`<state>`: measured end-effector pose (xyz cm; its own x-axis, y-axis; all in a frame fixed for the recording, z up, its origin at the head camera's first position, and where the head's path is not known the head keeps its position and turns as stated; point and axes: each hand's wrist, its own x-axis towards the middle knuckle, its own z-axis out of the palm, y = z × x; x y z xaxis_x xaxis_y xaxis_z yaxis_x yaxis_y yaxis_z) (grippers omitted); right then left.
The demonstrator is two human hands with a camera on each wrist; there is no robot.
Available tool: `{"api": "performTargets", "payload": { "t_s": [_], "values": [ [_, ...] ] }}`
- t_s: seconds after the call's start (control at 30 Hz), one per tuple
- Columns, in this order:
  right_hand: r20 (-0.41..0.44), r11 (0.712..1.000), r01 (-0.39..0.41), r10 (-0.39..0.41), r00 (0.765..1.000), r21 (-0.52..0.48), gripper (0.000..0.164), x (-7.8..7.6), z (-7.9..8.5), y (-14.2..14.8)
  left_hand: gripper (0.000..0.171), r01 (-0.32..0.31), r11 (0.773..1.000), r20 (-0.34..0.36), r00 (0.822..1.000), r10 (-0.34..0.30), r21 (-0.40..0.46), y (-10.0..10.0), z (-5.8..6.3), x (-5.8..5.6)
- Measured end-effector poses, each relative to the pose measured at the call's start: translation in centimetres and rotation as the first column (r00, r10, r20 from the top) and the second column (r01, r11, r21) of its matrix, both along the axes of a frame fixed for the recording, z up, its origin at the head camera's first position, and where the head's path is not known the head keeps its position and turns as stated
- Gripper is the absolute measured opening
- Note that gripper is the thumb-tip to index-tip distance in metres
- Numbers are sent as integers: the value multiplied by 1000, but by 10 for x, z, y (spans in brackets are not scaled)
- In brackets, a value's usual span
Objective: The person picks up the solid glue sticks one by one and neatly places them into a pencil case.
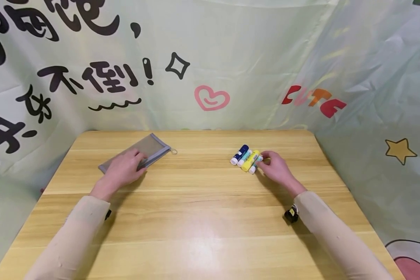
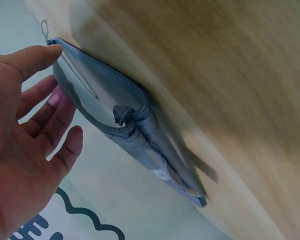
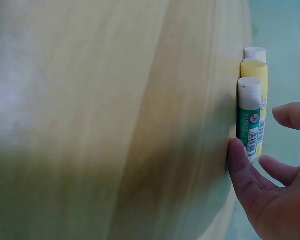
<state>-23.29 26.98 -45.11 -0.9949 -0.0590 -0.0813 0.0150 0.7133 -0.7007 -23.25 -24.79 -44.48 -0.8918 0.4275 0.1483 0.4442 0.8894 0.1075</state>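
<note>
A grey mesh zip pouch (image 1: 150, 146) lies at the table's left back, its zip end towards the right. My left hand (image 1: 124, 167) is on it; in the left wrist view the thumb meets the zip corner of the pouch (image 2: 135, 102) and the fingers lie along the outer wall, the mouth gaping. Several glue sticks lie side by side at the right: a dark blue one (image 1: 243, 149), a light blue one, a yellow one (image 1: 251, 160) and a green one with a white cap (image 3: 249, 120). My right hand (image 1: 274, 169) reaches the green stick, thumb touching its end, other fingers apart.
The wooden table (image 1: 196, 214) runs back to a printed curtain (image 1: 248, 50) hung behind and along both sides. A ring pull (image 1: 174, 151) hangs off the pouch's zip. A black wrist camera (image 1: 291, 214) sits under the right sleeve.
</note>
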Motion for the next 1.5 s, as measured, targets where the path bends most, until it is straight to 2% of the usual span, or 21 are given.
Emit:
{"api": "performTargets", "payload": {
  "t_s": [0.2,0.47,0.7,0.87,1.0,1.23,1.4,1.5],
  "values": [
    [-21,997,-13,15,1000,79,54,-3,0,-2,30,18,1000,-19,1000,-18,5,1,-3,-2],
    [-17,996,-12,14,1000,91,52,-3,0,-4,20,49,999,-54,997,-48,19,2,-3,-3],
    [7,993,29,-30,1000,114,55,-4,4,-8,14,41,998,-62,997,-38,40,4,-2,-2],
    [-13,989,58,-57,998,138,54,-7,5,-9,11,37,996,-64,997,-32,77,5,-1,0],
    [-10,991,76,-75,997,112,53,-8,5,-8,11,28,992,-39,999,-24,124,6,1,2],
    [43,990,125,-123,992,-60,58,1,9,-5,14,-32,964,61,998,16,263,10,5,1],
    [-35,977,166,-172,984,-134,58,13,12,-9,15,-78,931,117,992,38,357,15,6,3],
    [-75,964,194,-211,975,-184,56,21,13,-15,17,-131,902,165,984,68,412,20,5,7]
  ]
}}
